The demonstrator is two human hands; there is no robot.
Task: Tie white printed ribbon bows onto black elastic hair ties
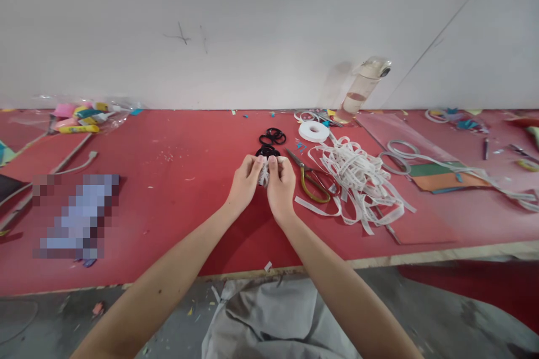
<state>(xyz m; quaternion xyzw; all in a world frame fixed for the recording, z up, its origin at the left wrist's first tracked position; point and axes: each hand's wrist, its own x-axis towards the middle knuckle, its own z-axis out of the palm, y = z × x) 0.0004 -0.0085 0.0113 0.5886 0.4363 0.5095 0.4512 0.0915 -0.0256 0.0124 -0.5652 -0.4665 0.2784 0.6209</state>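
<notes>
My left hand point(245, 178) and my right hand point(281, 180) are closed, side by side, with both thumbs pressed on a small white piece with dark markings point(264, 171). Its exact kind cannot be made out, as the fingers cover its sides. Black rings point(273, 136), which look like hair ties, lie just beyond the fingertips; the nearest of them touch or sit right behind the held piece. Right of my right hand, scissors point(314, 185) with yellow and red handles rest on the table. Beside them is a loose heap of white printed ribbon point(357, 174), with a white roll of tape or ribbon point(314, 131) behind it.
A tilted bottle point(357, 92) leans against the white partition point(252, 28). On the red table point(177, 219) lie a bag of coloured tubes point(84, 115) at the left, a blurred-out object point(82, 216) nearer, and coloured sheets point(438, 175) with a pale cord at the right.
</notes>
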